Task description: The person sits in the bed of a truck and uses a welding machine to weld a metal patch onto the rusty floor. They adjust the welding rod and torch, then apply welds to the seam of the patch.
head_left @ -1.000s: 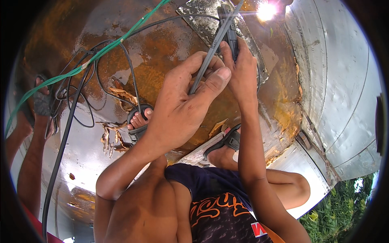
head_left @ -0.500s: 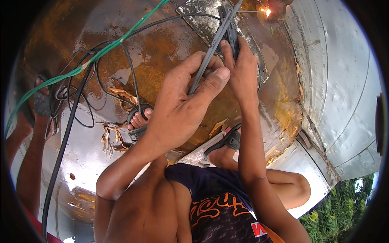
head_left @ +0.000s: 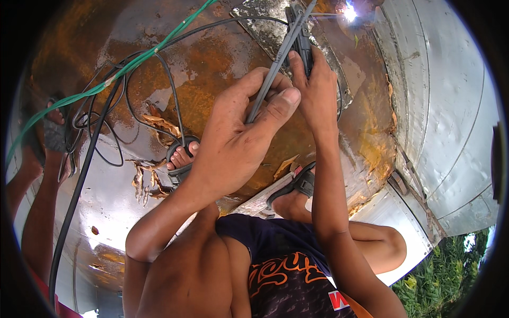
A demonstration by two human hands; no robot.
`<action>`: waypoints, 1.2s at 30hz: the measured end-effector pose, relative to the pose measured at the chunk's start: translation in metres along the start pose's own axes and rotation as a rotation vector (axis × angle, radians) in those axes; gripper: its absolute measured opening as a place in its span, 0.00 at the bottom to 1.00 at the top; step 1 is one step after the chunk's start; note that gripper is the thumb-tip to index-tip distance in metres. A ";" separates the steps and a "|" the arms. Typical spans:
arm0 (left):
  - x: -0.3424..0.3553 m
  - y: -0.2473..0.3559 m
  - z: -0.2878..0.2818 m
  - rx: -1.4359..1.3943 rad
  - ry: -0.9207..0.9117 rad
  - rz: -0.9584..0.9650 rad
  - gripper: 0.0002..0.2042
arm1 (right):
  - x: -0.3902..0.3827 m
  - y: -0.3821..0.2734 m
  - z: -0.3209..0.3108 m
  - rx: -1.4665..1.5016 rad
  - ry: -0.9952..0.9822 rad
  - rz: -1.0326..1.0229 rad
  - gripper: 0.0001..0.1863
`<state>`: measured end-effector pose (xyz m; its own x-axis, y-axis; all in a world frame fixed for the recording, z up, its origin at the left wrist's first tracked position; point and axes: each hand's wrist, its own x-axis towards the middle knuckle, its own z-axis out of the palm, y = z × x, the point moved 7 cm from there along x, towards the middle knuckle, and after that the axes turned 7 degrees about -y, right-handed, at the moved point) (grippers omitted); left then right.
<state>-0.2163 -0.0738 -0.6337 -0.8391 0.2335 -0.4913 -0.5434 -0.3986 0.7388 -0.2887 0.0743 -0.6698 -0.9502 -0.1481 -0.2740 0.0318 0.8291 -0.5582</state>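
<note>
My left hand (head_left: 233,135) is closed round a few grey welding rods (head_left: 283,57), pinched between thumb and fingers and slanting up to the right. Just beyond it, my right hand (head_left: 318,87) grips a black electrode holder (head_left: 302,45), which the grey rods partly cover. A thin welding rod (head_left: 324,14) runs to the right from the holder's far end. At its tip a bright white-violet arc (head_left: 349,12) burns against rusty metal; glare hides the exact contact spot.
Green twisted wires (head_left: 132,63) and a black cable (head_left: 87,180) cross the left side. A wet, rusty metal floor (head_left: 212,58) holds dry leaves (head_left: 161,125). Curved silver sheet metal (head_left: 440,106) rises at right. Another person's legs (head_left: 40,212) stand at far left.
The small orange glow at the rod's tip has become a larger white-violet arc. The green wires and black cable at left have shifted slightly. Both hands stay nearly still.
</note>
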 end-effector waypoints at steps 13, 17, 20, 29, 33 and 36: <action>0.002 -0.006 -0.001 0.054 -0.016 0.031 0.11 | 0.002 0.000 0.000 -0.052 0.017 -0.009 0.21; 0.002 -0.005 -0.001 0.056 -0.022 0.042 0.11 | 0.003 -0.002 -0.001 -0.041 0.011 0.002 0.21; 0.002 -0.006 -0.001 0.055 -0.022 0.039 0.11 | 0.003 -0.002 -0.002 -0.042 0.022 -0.007 0.21; 0.001 0.001 0.000 0.013 -0.010 -0.006 0.11 | 0.004 0.001 0.000 -0.029 0.001 0.022 0.21; 0.001 0.001 0.001 0.016 0.006 0.017 0.11 | 0.005 0.002 0.000 -0.041 -0.015 0.033 0.21; 0.002 -0.003 0.001 0.039 -0.011 0.016 0.11 | 0.004 0.003 0.001 -0.063 0.018 0.011 0.20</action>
<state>-0.2163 -0.0717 -0.6364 -0.8480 0.2372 -0.4739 -0.5299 -0.3675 0.7643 -0.2925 0.0757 -0.6730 -0.9555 -0.1293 -0.2651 0.0233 0.8627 -0.5051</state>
